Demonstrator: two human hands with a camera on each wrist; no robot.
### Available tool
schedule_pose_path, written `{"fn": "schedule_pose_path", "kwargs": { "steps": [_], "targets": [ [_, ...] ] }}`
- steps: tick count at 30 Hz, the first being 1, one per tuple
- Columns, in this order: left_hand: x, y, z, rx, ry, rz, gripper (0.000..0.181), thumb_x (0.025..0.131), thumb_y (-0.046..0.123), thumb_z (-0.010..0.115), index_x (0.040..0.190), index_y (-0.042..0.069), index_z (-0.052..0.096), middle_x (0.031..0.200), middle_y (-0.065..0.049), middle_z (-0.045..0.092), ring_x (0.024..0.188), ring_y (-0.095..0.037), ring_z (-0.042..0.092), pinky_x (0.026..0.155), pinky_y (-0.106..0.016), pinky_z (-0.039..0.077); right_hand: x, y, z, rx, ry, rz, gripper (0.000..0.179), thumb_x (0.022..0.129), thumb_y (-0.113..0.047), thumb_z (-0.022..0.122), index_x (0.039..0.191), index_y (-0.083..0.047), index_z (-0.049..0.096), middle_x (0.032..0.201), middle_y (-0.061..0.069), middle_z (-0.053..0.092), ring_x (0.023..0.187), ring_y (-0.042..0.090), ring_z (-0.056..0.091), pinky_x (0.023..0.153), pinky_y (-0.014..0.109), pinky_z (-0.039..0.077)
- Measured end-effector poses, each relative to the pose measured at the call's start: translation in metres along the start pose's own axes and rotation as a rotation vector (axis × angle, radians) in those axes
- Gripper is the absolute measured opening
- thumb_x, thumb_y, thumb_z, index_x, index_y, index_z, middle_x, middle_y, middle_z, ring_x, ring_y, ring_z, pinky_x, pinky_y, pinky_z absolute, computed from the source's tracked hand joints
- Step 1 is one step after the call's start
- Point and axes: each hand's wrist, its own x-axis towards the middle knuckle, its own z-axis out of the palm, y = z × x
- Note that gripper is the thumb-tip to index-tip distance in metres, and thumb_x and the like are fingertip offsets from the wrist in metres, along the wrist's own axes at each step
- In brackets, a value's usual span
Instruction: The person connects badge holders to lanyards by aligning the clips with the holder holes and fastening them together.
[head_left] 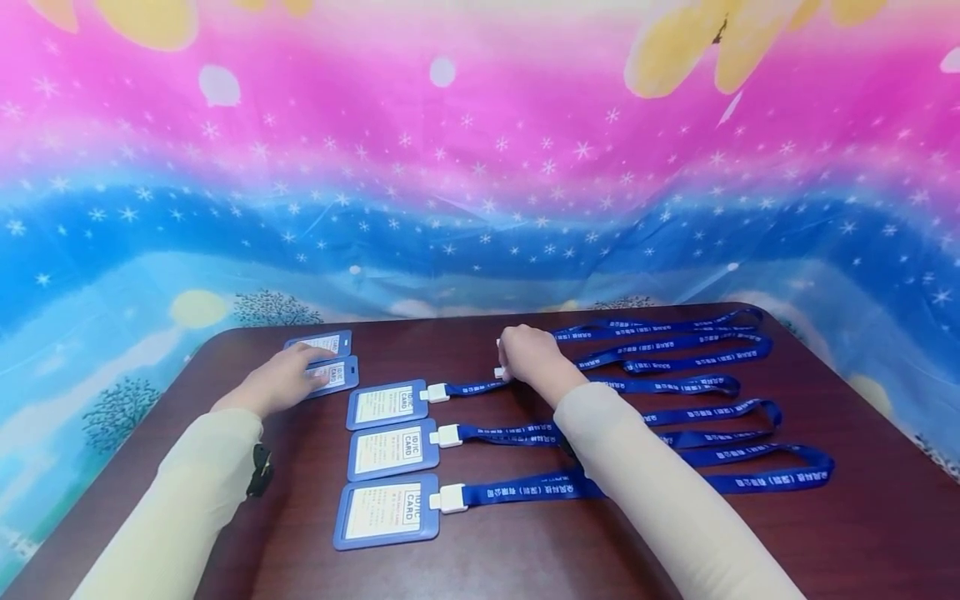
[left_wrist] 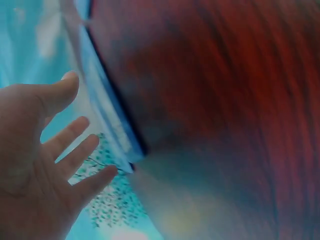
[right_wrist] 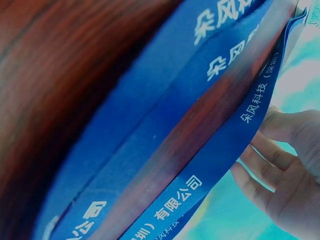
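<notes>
In the head view my left hand point(head_left: 283, 381) rests over two blue ID card holders at the back left, its fingers on the nearer holder point(head_left: 337, 374) and beside the farther holder point(head_left: 337, 342). The left wrist view shows that hand's fingers spread, with a holder point(left_wrist: 112, 110) just beyond them. My right hand point(head_left: 528, 354) is curled over the clip end of the back lanyards, and white clips peek out at its left side. Between its thumb and fingers, in the right wrist view, runs a blue lanyard point(right_wrist: 215, 150) with white lettering; the fingertips are partly behind the strap.
Three more card holders, a back one point(head_left: 387, 405), a middle one point(head_left: 393, 450) and a front one point(head_left: 386, 511), lie in a column, each clipped to a blue lanyard stretching right. The brown table point(head_left: 480, 567) ends against a patterned cloth point(head_left: 450, 192).
</notes>
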Motion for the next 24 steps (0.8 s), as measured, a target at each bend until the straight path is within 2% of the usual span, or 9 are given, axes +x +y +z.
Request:
{"fn": "schedule_pose_path", "kwargs": {
  "steps": [4, 10, 24],
  "targets": [
    [0.002, -0.006, 0.005, 0.036, -0.014, -0.027, 0.051, 0.095, 0.018, 0.066, 0.139, -0.003, 0.051, 0.139, -0.037, 0.038, 0.124, -0.055, 0.041, 0.1, -0.069, 0.036, 0.0, 0.0, -0.001, -0.003, 0.003, -0.006, 0.015, 0.082, -0.014, 0.082, 0.075, -0.014, 0.069, 0.079, -0.001, 0.064, 0.073, 0.017, 0.059, 0.069, 0.035, 0.053],
    [0.003, -0.006, 0.01, 0.098, -0.042, -0.065, 0.052, 0.096, 0.023, 0.065, 0.142, 0.001, 0.051, 0.139, -0.035, 0.039, 0.126, -0.054, 0.039, 0.097, -0.071, 0.037, -0.002, -0.001, -0.002, -0.001, 0.0, -0.009, 0.014, 0.082, -0.012, 0.082, 0.078, -0.014, 0.069, 0.081, -0.001, 0.065, 0.075, 0.017, 0.06, 0.071, 0.036, 0.054],
    [0.014, 0.022, 0.015, 0.131, -0.061, -0.075, 0.049, 0.099, 0.023, 0.061, 0.143, 0.003, 0.051, 0.145, -0.032, 0.039, 0.13, -0.052, 0.038, 0.101, -0.069, 0.035, -0.001, -0.001, -0.001, 0.032, 0.0, 0.003, 0.015, 0.081, -0.009, 0.082, 0.077, -0.013, 0.068, 0.081, 0.0, 0.065, 0.074, 0.019, 0.058, 0.071, 0.036, 0.053]
  ]
}}
